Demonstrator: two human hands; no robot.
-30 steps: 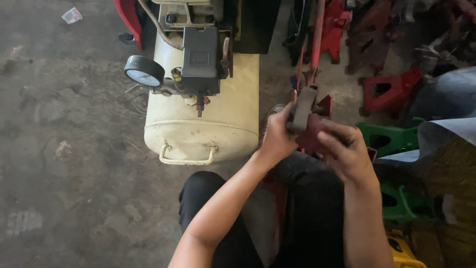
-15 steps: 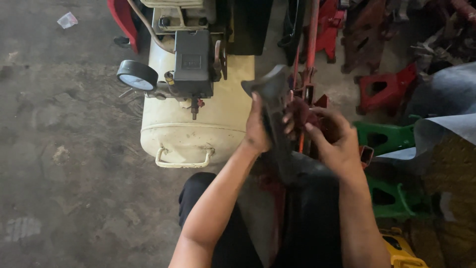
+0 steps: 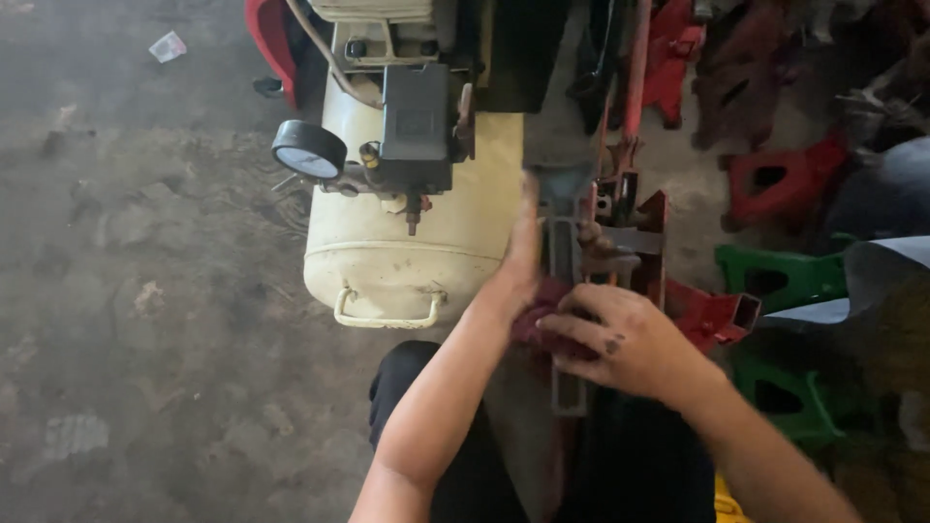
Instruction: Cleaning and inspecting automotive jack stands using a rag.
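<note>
Raised grey bar (image 3: 560, 242) now upright | left hand (image 3: 521, 261) flat against it | right hand (image 3: 620, 339) gripping

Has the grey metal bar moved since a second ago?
Yes. The grey metal bar, short and low a second ago, now stands upright and reaches higher beside the cream air tank, left hand flat against it.

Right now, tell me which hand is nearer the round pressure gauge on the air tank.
Left. The left hand lies flat against the grey metal bar, just right of the cream tank carrying the gauge. The right hand grips the bar lower down, farther right.
</note>
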